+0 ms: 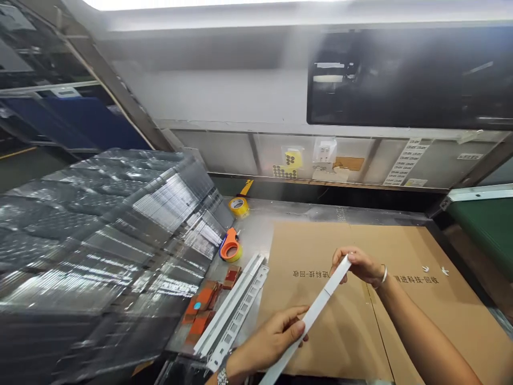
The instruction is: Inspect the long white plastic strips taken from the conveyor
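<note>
While both hands are working above the flattened cardboard sheet, the person is holding a long white strip slantwise between them, its upper end pointing away and to the right and its lower end running off the bottom edge of the view. The left hand is gripping the strip near its lower part, with the thumb lying along its top face and the fingers curling underneath, so the grip is closed on the strip. The right hand, which is wearing a thin bracelet at the wrist, is pinching the strip's upper end between fingertips and thumb, also clamped on it. The strip is hanging just above the cardboard, over the printed characters near the sheet's middle fold. Just beside the cardboard's left edge, white slotted rails are lying side by side on the steel bench. Orange and red blocks are sitting next to the rails. Farther back, an orange tape dispenser is resting near a roll of yellow tape. A tall stack of clear plastic trays is filling the left side of the bench, blurred in places. A green surface is showing at the right edge.
</note>
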### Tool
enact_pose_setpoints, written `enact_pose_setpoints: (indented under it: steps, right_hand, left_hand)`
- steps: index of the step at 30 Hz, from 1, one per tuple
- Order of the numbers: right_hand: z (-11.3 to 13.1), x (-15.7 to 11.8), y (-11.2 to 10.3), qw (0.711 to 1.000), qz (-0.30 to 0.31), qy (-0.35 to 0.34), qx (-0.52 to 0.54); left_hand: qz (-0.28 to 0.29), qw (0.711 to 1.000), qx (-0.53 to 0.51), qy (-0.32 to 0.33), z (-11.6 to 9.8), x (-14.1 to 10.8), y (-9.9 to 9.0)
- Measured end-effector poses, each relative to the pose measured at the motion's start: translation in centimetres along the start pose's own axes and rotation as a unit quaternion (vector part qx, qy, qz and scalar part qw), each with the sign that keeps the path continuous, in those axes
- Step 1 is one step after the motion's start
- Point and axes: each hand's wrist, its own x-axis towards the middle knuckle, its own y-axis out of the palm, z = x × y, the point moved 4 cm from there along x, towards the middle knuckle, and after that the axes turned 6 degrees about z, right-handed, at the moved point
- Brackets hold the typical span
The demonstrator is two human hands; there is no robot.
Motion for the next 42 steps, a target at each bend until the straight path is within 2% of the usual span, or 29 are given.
enact_pose_setpoints:
  steps: [2, 7, 11, 15, 21, 36, 39, 42]
  right_hand:
    - [-0.5, 1.8, 0.5, 1.000, -0.014, -0.015, 0.024]
    - [-1.8, 5.1, 3.5, 0.994, -0.062, -0.060, 0.069]
    - [-3.2, 6.4, 6.7, 0.993, -0.074, -0.070, 0.066]
    - [-3.9, 7.0, 10.2, 0.995, -0.063, -0.071, 0.028]
    - [-3.5, 7.2, 13.4, 0.995, -0.063, -0.069, 0.042]
    - [-5.8, 8.5, 15.6, 0.995, -0.091, -0.034, 0.030]
    - [-6.8, 8.6, 15.9, 0.994, -0.097, -0.028, 0.028]
    - [-9.4, 8.1, 16.6, 0.994, -0.108, 0.002, 0.036]
  left_hand:
    - [-0.034, 0.998, -0.057, 0.005, 0.7, -0.5, -0.2]
    - [-0.190, 0.977, -0.100, 0.020, 2.8, -2.1, -1.2]
    - [-0.268, 0.958, -0.095, 0.036, 3.9, -3.5, -1.4]
    - [-0.321, 0.945, -0.065, 0.023, 4.8, -4.7, -1.5]
    - [-0.339, 0.938, -0.066, 0.030, 5.5, -6.0, -1.4]
    - [-0.333, 0.939, -0.088, 0.023, 7.2, -7.8, -1.9]
    - [-0.345, 0.934, -0.085, 0.019, 7.9, -7.8, -2.4]
    - [-0.391, 0.915, -0.097, 0.021, 8.8, -7.2, -3.4]
